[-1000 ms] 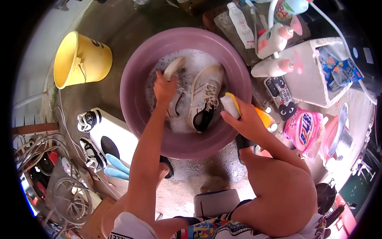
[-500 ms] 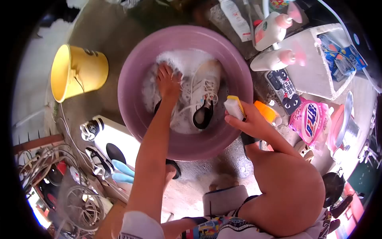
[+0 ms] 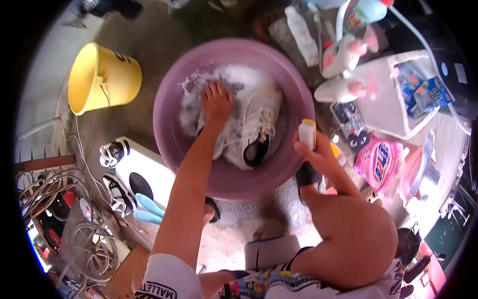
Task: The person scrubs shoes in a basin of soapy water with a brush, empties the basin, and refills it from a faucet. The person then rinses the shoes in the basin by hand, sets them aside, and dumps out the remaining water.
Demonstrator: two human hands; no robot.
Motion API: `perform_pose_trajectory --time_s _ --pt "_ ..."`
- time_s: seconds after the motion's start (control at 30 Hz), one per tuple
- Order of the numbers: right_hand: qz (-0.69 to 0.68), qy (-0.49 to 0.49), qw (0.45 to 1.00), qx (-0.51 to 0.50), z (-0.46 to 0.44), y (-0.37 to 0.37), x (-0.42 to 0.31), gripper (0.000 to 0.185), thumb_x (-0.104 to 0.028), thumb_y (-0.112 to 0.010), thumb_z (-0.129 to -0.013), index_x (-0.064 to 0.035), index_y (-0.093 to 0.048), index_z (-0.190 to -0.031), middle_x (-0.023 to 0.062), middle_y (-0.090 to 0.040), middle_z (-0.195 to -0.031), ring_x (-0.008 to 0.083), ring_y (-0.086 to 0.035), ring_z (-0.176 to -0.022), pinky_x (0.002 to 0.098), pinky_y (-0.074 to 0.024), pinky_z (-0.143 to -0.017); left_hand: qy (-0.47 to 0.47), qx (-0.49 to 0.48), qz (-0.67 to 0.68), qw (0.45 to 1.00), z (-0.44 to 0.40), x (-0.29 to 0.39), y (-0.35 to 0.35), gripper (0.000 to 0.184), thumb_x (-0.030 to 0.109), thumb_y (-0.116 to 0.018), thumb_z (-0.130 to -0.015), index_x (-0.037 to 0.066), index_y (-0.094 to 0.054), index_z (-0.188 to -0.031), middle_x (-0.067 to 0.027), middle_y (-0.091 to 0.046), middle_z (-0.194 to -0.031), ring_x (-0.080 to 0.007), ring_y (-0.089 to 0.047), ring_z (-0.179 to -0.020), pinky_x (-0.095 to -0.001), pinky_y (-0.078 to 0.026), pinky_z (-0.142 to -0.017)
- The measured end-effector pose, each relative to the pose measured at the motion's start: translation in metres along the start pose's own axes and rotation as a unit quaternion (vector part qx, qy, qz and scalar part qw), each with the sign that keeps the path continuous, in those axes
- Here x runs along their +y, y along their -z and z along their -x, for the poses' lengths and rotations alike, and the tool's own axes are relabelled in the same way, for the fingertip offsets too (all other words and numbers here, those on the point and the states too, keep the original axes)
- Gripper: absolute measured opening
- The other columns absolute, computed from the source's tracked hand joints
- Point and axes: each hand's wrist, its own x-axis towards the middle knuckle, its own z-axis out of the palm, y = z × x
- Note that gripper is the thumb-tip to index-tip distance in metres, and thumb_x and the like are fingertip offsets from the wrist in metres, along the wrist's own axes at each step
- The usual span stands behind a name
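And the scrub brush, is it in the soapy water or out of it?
Out: the right hand holds the scrub brush at the rim of the purple basin, clear of the suds.

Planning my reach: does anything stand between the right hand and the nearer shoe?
Only the basin rim, on the right; the brush in the right hand overlaps it. Nothing else visible blocks the nearer shoe.

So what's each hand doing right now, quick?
Left hand: palm down over a sudsy shoe; can't tell if it's gripping.
Right hand: closed, holding the yellow-and-white brush.
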Motion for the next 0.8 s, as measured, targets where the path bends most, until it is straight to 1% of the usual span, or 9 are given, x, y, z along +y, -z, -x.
perform_pose_trajectory --time_s 0.13,0.23,0.33,0.47,0.57,0.6,0.67,0.7,0.8 --pt "-0.044 -0.005 0.999 0.032 0.003 0.005 0.006 0.018 -0.019 -0.067 -0.09 -0.005 -0.06 -0.098 -0.0019 -0.059 -0.084 0.0066 -0.054 -0.075 0.0252 -0.0446 -0.066 -0.038 0.029 0.008 0.999 -0.008 -0.004 -0.016 0.064 0.041 -0.055 -0.09 0.002 -0.042 -0.138 -0.0223 -0.046 -0.137 -0.0379 -0.045 -0.125 -0.0513 -0.036 -0.104" --pt "-0.004 -0.01 1.0 0.004 0.007 0.008 0.014 0.022 -0.023 -0.068 -0.09 -0.005 -0.059 -0.099 -0.0006 -0.059 -0.082 0.0075 -0.054 -0.075 0.0256 -0.0444 -0.067 -0.007 -0.039 0.012 0.999 0.002 -0.004 -0.039 0.063 0.041 -0.055 -0.09 0.004 -0.041 -0.139 -0.0216 -0.046 -0.138 -0.0376 -0.044 -0.126 -0.0525 -0.034 -0.104" --pt "-0.001 0.008 1.0 -0.005 0.01 0.008 0.007 0.021 -0.023 -0.067 -0.089 -0.0058 -0.059 -0.098 -0.0005 -0.059 -0.081 0.0083 -0.054 -0.076 0.0261 -0.0442 -0.068 -0.031 0.053 -0.056 0.997 -0.017 -0.004 -0.032 0.063 0.042 -0.055 -0.089 0.005 -0.041 -0.138 -0.0202 -0.047 -0.137 -0.0366 -0.044 -0.126 -0.0529 -0.034 -0.104" --pt "-0.083 -0.045 0.995 0.045 0.009 0.021 0.003 0.022 -0.02 -0.068 -0.088 -0.0034 -0.059 -0.101 -0.0015 -0.06 -0.083 0.0067 -0.054 -0.072 0.0241 -0.0443 -0.064 0.008 -0.108 -0.004 0.994 -0.02 0.014 -0.014 0.06 0.038 -0.057 -0.09 0.002 -0.045 -0.135 -0.0243 -0.045 -0.139 -0.0398 -0.034 -0.135 -0.0573 -0.029 -0.107" --pt "-0.029 0.033 0.998 0.035 0.007 0.017 0.011 0.026 -0.023 -0.07 -0.088 -0.0027 -0.06 -0.1 -0.0004 -0.061 -0.083 0.0086 -0.056 -0.074 0.0267 -0.0459 -0.066 -0.146 -0.164 -0.333 0.917 -0.009 0.017 -0.044 0.058 0.038 -0.045 -0.097 0.0 -0.041 -0.141 -0.0219 -0.034 -0.148 -0.0378 -0.024 -0.142 -0.0521 -0.02 -0.116" --pt "0.002 0.076 0.997 0.01 0.004 0.018 0.015 0.026 -0.023 -0.07 -0.088 -0.0024 -0.06 -0.1 0.0001 -0.061 -0.081 0.0098 -0.056 -0.074 0.0276 -0.0464 -0.067 -0.153 -0.16 -0.329 0.918 -0.018 0.017 -0.062 0.058 0.038 -0.045 -0.097 0.0 -0.041 -0.141 -0.0219 -0.034 -0.148 -0.0378 -0.024 -0.142 -0.0521 -0.02 -0.116" --pt "-0.005 0.054 0.999 0.003 0.003 0.017 0.005 0.025 -0.022 -0.069 -0.088 -0.0025 -0.06 -0.099 0.0004 -0.061 -0.079 0.0092 -0.056 -0.073 0.0271 -0.0459 -0.066 -0.019 0.005 -0.06 0.998 -0.022 -0.001 -0.097 0.053 0.033 -0.054 -0.092 0.002 -0.049 -0.135 -0.0181 -0.036 -0.15 -0.0377 -0.028 -0.14 -0.0552 -0.025 -0.111" --pt "-0.005 0.055 0.998 -0.004 0.003 0.019 0.002 0.025 -0.022 -0.069 -0.088 -0.0025 -0.06 -0.099 0.0004 -0.061 -0.079 0.0092 -0.056 -0.073 0.0271 -0.0459 -0.066 0.017 -0.129 -0.065 0.989 -0.029 0.027 -0.03 0.055 0.033 -0.054 -0.091 0.0 -0.049 -0.135 -0.0204 -0.036 -0.148 -0.0355 -0.033 -0.137 -0.0541 -0.027 -0.109" --pt "-0.034 -0.011 0.999 0.019 0.004 0.023 0.004 0.02 -0.018 -0.067 -0.09 -0.0052 -0.059 -0.104 -0.0024 -0.058 -0.085 0.0061 -0.056 -0.077 0.0222 -0.0493 -0.063 -0.09 -0.089 -0.24 0.962 -0.011 0.035 -0.032 0.058 0.036 -0.053 -0.092 -0.003 -0.048 -0.134 -0.0211 -0.037 -0.147 -0.0355 -0.035 -0.134 -0.0536 -0.032 -0.106"
